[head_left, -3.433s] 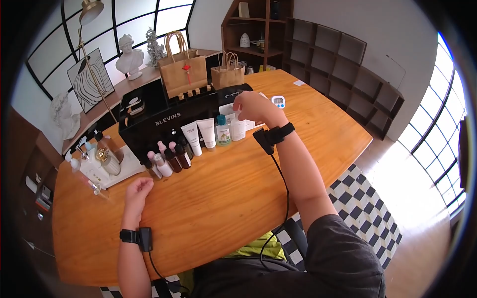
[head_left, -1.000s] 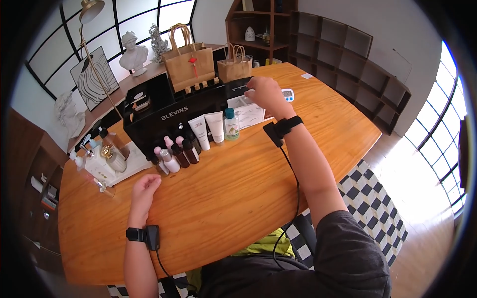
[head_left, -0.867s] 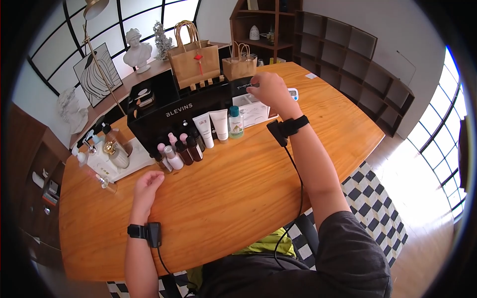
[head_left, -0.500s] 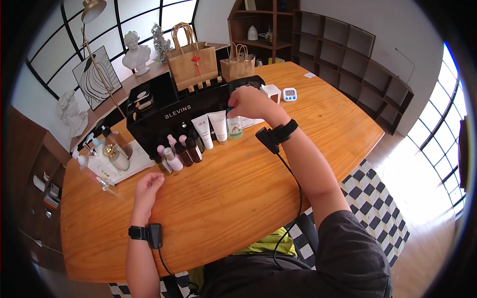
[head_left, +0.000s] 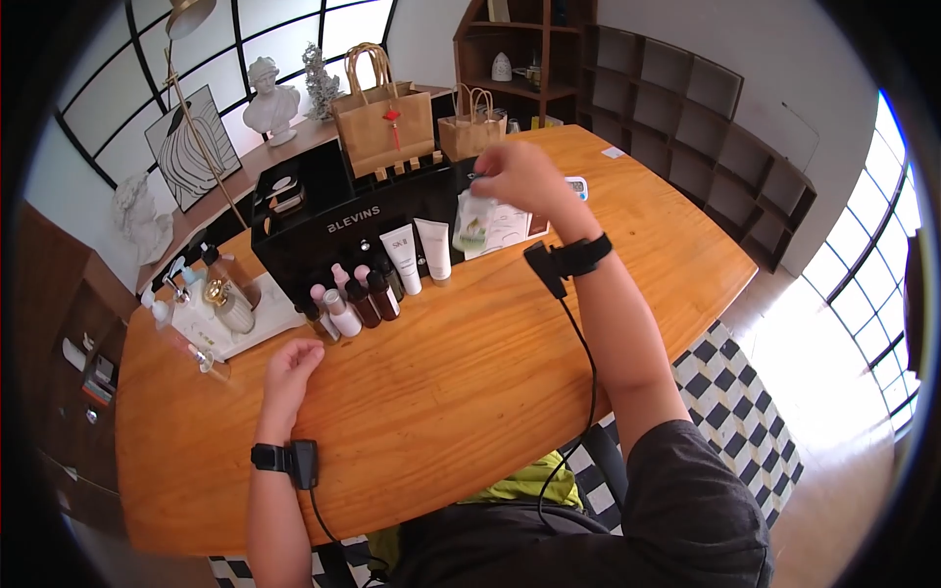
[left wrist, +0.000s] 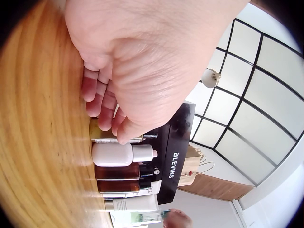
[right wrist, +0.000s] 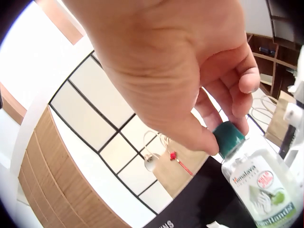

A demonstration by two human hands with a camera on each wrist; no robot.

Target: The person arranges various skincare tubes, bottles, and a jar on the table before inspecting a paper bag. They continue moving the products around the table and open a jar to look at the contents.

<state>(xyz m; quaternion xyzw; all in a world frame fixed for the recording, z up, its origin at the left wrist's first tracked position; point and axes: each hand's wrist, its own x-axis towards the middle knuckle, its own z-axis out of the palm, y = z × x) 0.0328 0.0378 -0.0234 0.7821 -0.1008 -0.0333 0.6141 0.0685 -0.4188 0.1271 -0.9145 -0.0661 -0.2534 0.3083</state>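
Observation:
My right hand (head_left: 529, 181) pinches the teal cap of a clear hand sanitizer bottle (right wrist: 263, 190) between thumb and fingers. The label reads Himalaya PureHands. In the head view the bottle (head_left: 472, 227) hangs blurred, raised in front of a white box (head_left: 508, 227), at the right end of the black BLEVINS case (head_left: 338, 227). My left hand (head_left: 289, 382) rests on the table with loosely curled fingers, holding nothing. Just beyond it stand small bottles, among them a pale pink one (left wrist: 112, 155) and brown ones (left wrist: 118, 178). Two white tubes (head_left: 400, 257) lean against the case.
Pump bottles and a gold-capped bottle (head_left: 230, 306) occupy a white tray (head_left: 265, 331) at the left. Paper bags (head_left: 384, 132) stand behind the case. A timer (head_left: 578, 186) sits behind my right hand. A cable (head_left: 588, 392) hangs from the right wrist camera.
My right hand moves a clear bottle from the row to the white box, then returns to grip the sanitizer bottle's cap. That bottle is now lifted from beside the tubes. My left hand stays put.

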